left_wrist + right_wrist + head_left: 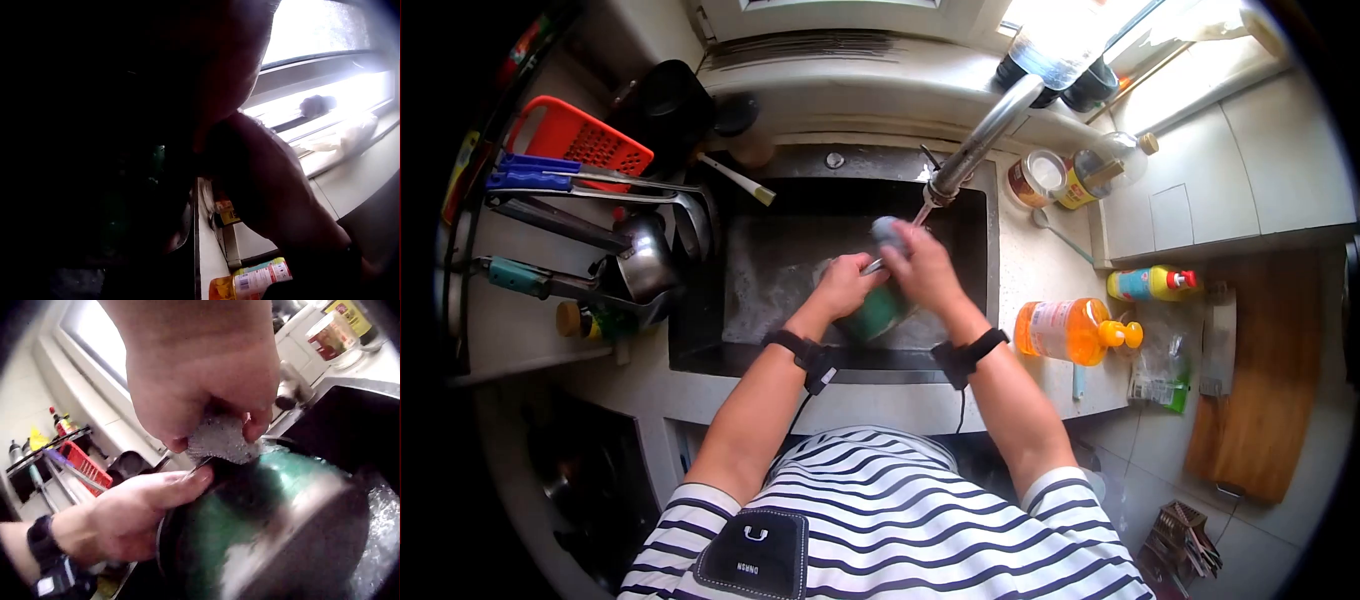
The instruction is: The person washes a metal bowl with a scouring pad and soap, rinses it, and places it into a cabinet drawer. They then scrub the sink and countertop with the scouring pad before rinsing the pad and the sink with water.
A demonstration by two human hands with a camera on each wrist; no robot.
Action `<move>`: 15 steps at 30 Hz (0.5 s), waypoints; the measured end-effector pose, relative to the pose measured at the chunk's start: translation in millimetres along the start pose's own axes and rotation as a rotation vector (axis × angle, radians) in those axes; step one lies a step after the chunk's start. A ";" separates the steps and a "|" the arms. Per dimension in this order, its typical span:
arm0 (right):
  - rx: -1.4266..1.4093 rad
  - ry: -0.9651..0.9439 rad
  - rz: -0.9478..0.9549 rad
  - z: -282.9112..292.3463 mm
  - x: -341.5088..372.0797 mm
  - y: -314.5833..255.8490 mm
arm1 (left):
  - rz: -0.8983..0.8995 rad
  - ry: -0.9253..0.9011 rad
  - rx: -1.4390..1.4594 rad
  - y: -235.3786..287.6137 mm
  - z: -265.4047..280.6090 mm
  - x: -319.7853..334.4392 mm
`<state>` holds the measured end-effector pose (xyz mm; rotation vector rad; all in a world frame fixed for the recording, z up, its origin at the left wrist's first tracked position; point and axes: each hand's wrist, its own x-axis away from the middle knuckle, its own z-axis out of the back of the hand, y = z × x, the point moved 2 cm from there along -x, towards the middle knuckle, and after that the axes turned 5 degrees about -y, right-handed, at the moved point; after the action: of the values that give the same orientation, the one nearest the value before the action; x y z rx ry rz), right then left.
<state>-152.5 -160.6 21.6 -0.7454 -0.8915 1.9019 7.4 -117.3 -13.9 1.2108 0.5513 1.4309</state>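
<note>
Over the sink [760,265], my left hand [843,288] grips the rim of a green pot [275,481], thumb lying along the edge. The pot is tilted on its side, its worn, greyish base showing in the right wrist view. In my right hand [925,265] is a grey scrubbing pad [222,439], pinched between fingers and thumb against the pot near its rim. The left wrist view is mostly dark and hides the left hand's fingers. Just beyond my right hand, the metal faucet [970,155] points down toward the pot.
Ladles and a metal pot [645,265] crowd the left counter beside a red basket [580,145]. A brush [740,182] lies over the sink's back left corner. On the right stand an orange soap bottle [1065,330], a yellow bottle [1145,284] and a jar [1037,178].
</note>
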 end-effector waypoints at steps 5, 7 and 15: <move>0.044 0.030 0.042 -9.3 9.2 -13.4 | -0.067 0.068 0.186 1.8 -5.0 0.3; 0.107 0.083 -0.038 -1.8 -0.4 -4.4 | 0.017 0.070 0.066 14.6 -3.1 6.9; 0.157 0.033 -0.151 4.0 -4.3 -4.8 | -0.033 0.160 0.106 10.4 -14.9 -1.7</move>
<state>-151.6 -163.9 28.4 -0.5966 -0.7470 1.7973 -10.6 -117.3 -11.0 1.1704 0.7623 1.4938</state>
